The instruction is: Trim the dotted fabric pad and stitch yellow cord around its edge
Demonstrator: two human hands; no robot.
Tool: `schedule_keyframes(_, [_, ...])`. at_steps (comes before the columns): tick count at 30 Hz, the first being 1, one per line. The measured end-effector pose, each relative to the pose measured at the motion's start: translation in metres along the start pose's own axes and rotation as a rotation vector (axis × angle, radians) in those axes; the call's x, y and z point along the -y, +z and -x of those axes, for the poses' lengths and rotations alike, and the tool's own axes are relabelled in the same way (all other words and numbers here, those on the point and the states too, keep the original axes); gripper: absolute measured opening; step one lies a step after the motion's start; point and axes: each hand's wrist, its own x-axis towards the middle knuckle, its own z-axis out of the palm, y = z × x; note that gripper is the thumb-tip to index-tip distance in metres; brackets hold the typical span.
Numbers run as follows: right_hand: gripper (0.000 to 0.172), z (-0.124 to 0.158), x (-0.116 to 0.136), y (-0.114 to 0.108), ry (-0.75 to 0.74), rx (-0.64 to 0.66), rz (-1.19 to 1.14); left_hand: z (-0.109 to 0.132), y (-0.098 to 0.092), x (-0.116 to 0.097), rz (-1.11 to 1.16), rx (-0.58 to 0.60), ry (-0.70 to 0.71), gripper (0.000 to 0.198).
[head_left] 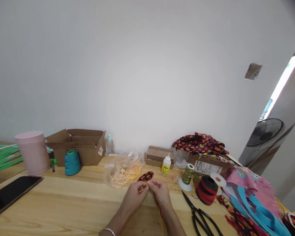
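Observation:
My left hand (pixel 137 192) and my right hand (pixel 160 192) meet over the wooden table, fingertips pinched close together. Between them runs a thin yellow cord (pixel 160 216), which trails down past my right wrist. Just beyond the fingertips sits a small dark patterned fabric piece (pixel 146 176), with red and orange spots; the cord appears to meet its near end. Both hands are closed, and the exact point where they grip is partly hidden by the fingers.
Behind my hands lie a plastic bag of yellow cord (pixel 127 173) and a glue bottle (pixel 166 165). To the right are black scissors (pixel 199 214), an olive thread spool (pixel 188 174) and a red-black spool (pixel 206 190). Leftward are a phone (pixel 12 193), a teal thread cone (pixel 72 163) and a cardboard box (pixel 88 154).

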Motion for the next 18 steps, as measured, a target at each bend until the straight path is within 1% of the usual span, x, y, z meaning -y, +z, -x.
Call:
schedule_keyframes(4, [0.034, -0.001, 0.0, -0.003, -0.008, 0.001, 0.026, -0.006, 0.002, 0.01, 0.249, 0.013, -0.113, 0.026])
schedule_keyframes(6, [0.034, 0.0, 0.002, -0.006, -0.02, 0.016, 0.062, -0.008, 0.002, 0.011, 0.339, -0.001, -0.147, 0.026])
schedule_keyframes(9, [0.028, 0.002, 0.006, -0.009, -0.021, 0.042, 0.095, -0.006, 0.002, 0.003, 0.412, -0.017, -0.211, 0.028])
schedule_keyframes(12, [0.027, 0.004, 0.009, -0.01, -0.047, 0.049, 0.097, -0.004, 0.001, -0.008, 0.447, 0.005, -0.27, 0.03])
schedule_keyframes(15, [0.024, 0.005, 0.01, -0.009, -0.08, 0.012, 0.087, -0.004, 0.001, -0.013, 0.483, 0.06, -0.222, 0.03])
schedule_keyframes(18, [0.023, 0.005, 0.012, -0.007, -0.113, -0.015, 0.09, -0.004, 0.002, -0.011, 0.482, 0.1, -0.152, 0.031])
